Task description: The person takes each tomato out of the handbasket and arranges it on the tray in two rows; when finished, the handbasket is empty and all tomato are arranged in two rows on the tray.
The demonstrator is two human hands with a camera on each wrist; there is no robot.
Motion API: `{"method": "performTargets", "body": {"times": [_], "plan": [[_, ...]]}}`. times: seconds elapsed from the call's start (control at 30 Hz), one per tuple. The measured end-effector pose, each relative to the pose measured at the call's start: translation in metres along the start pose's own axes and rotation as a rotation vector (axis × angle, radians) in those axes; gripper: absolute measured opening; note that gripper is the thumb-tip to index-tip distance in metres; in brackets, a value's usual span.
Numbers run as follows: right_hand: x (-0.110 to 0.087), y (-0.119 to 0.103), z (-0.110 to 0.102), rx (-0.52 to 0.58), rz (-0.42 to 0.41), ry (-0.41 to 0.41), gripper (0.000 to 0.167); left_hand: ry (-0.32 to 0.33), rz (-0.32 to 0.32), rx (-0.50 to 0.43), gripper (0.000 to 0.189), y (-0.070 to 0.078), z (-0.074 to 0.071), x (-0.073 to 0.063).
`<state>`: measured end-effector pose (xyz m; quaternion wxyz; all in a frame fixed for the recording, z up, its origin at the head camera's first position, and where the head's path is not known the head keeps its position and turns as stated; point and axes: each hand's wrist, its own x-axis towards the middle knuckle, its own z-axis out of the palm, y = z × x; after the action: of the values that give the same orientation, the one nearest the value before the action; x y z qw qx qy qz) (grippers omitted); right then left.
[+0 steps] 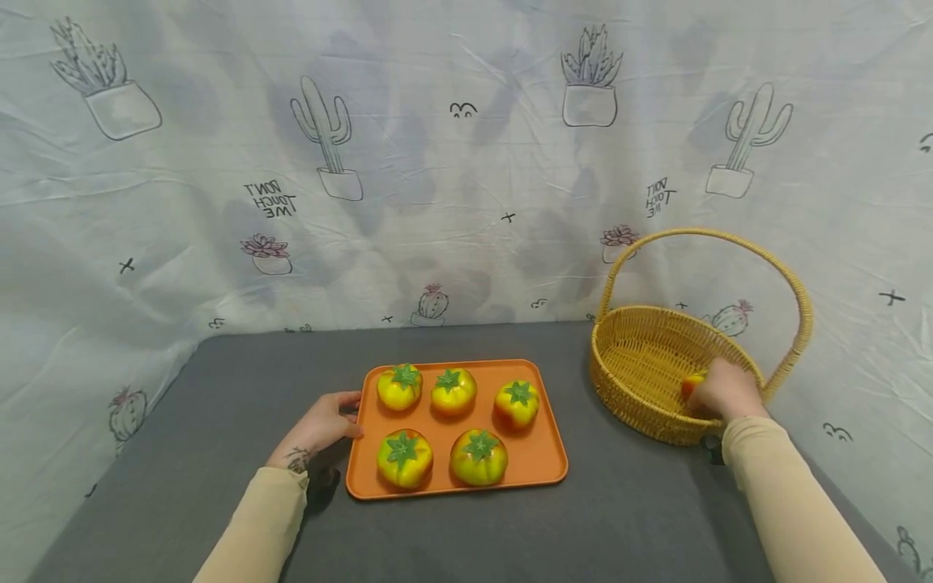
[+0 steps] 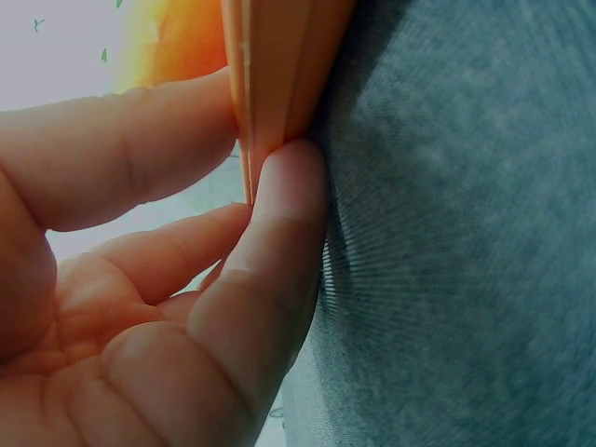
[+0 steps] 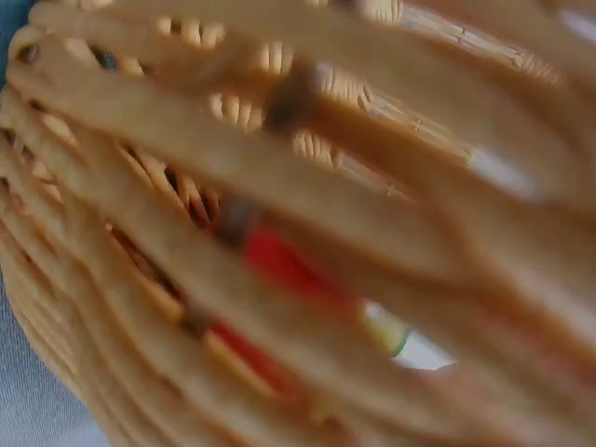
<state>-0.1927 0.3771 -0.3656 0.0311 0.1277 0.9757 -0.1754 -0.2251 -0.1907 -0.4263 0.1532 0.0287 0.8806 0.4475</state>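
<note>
On the left, my left hand (image 1: 324, 423) holds the left rim of an orange tray (image 1: 539, 453). In the left wrist view the thumb (image 2: 293, 182) and a finger pinch the tray's edge (image 2: 270, 74). Several yellow-red tomatoes with green star-shaped tops, such as this front tomato (image 1: 405, 459), sit in two rows on the tray. My right hand (image 1: 727, 387) is down inside a wicker basket (image 1: 607, 376), its fingers curled over a red-yellow tomato (image 1: 690, 384) mostly hidden by the hand. Through the blurred weave in the right wrist view, a red patch of the tomato (image 3: 289, 265) shows.
The basket's tall arched handle (image 1: 700, 231) rises over its opening. Grey cloth (image 1: 466, 534) covers the table. A white curtain (image 1: 466, 162) printed with cacti hangs right behind and along both sides.
</note>
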Motion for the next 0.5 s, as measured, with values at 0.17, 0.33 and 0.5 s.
{"method": "performTargets", "body": {"times": [0.17, 0.33, 0.5], "plan": [[0.0, -0.007, 0.0, 0.084, -0.014, 0.059, 0.064, -0.003, 0.003, -0.01, 0.069, 0.0, 0.001, 0.0], [-0.013, -0.038, -0.005, 0.292, -0.133, 0.099, 0.092, -0.005, -0.006, -0.016, 0.069, 0.0, 0.0, 0.0], [-0.033, -0.077, 0.003, 0.505, -0.331, 0.07, 0.088, -0.001, -0.019, -0.015, 0.069, 0.0, 0.0, 0.0]]}}
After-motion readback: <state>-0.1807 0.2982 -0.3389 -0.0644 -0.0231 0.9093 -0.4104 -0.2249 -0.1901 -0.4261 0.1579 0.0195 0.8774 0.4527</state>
